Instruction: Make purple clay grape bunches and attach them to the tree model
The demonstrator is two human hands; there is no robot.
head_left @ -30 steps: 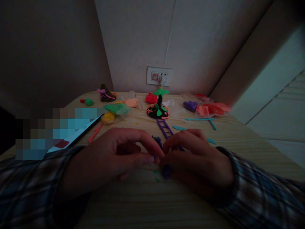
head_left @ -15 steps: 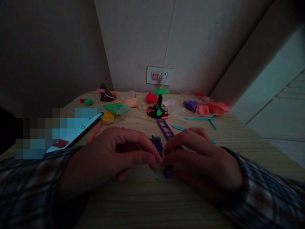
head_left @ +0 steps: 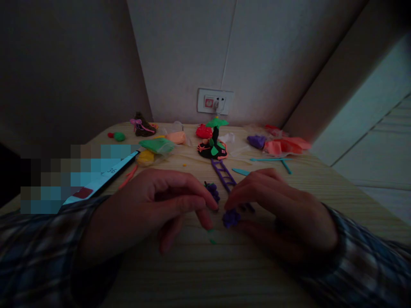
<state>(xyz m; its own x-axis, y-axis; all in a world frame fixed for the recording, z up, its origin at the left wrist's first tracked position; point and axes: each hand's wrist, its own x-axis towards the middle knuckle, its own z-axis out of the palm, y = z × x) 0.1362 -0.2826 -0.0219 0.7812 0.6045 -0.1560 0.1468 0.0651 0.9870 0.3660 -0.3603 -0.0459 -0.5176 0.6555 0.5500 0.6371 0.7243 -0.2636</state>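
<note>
Head view: your right hand has the purple cluster pinched between thumb and fingers, beside the purple ladder's near end; your left hand curls nearby, thumb close to index, grip unclear.

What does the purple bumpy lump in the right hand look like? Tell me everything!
The purple bumpy lump is a small cluster of rounded bits stuck together, a bit like grapes, and looks like soft modelling clay. The fingers of the right hand hold it low over the table, near the purple ladder's closer end. It's too dim to count its bits.
</note>
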